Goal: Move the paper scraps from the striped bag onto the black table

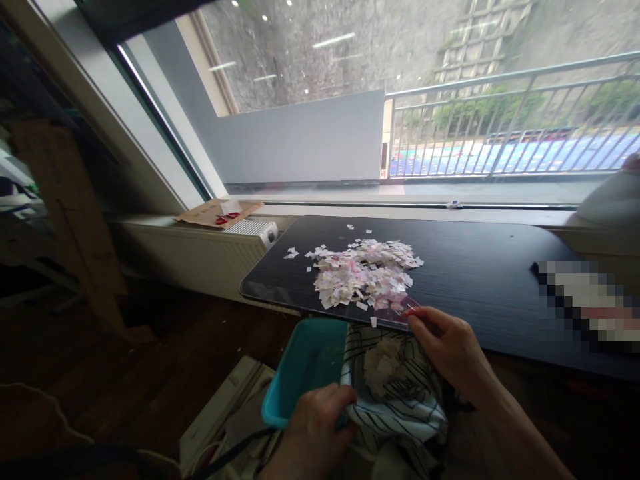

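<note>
A loose heap of small white and pinkish paper pieces (pixel 345 273) lies on the dark table (pixel 465 267). At the table's near edge, my right hand (pixel 453 343) pinches a thin see-through pinkish plastic piece (pixel 383 313) beside the heap's front. Lower down, my left hand (pixel 320 417) is closed on the rim of a striped cloth bag (pixel 395 410). The bag hangs open below the table edge, with more paper pieces (pixel 383 363) inside it. The left fingertips are partly hidden behind the cloth.
A teal plastic basin (pixel 285 380) stands left of the bag, under the table edge. Red-handled scissors (pixel 227 218) lie on brown paper on the sill, above a radiator (pixel 210 257). A blurred-out object (pixel 590 303) is on the table's right. Windows run along the back.
</note>
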Available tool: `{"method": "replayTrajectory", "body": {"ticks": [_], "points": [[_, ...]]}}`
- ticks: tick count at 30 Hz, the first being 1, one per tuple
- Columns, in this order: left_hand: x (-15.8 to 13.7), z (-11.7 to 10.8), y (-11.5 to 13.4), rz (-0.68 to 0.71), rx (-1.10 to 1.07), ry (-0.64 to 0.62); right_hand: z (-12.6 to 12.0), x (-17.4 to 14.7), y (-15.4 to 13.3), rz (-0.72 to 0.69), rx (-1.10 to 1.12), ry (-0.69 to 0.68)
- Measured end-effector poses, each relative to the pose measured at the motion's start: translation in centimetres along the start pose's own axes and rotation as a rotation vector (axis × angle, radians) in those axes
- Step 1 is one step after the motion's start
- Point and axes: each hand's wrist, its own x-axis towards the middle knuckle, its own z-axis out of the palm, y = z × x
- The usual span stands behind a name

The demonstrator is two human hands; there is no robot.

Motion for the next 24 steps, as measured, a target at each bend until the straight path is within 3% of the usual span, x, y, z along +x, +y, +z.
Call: {"method": "replayTrajectory", "body": {"ticks": [6, 10, 14, 19, 24], "points": [[0.1, -0.1, 0.2, 0.010, 0.019, 0.014, -0.9, -0.6, 0.0, 0.002, -0.013, -0.014], [0.1, -0.2, 0.4, -0.001, 0.035, -0.003, 0.3, 0.5, -0.4, -0.059, 0.037, 0.034], [0.1, -0.1, 0.3, -0.007, 0.039, -0.012, 1.3, 1.4, -1.0, -0.105, 0.004, -0.005], [0.1, 0.0, 0.0, 0.011, -0.001, 0.011, -0.4, -0.3, -0.5, -0.052, -0.056, -0.029], [0.1, -0.1, 0.4, 0.015, 0.015, 0.000, -2.0, -2.1, 0.7, 0.046, -0.037, 0.071]]}}
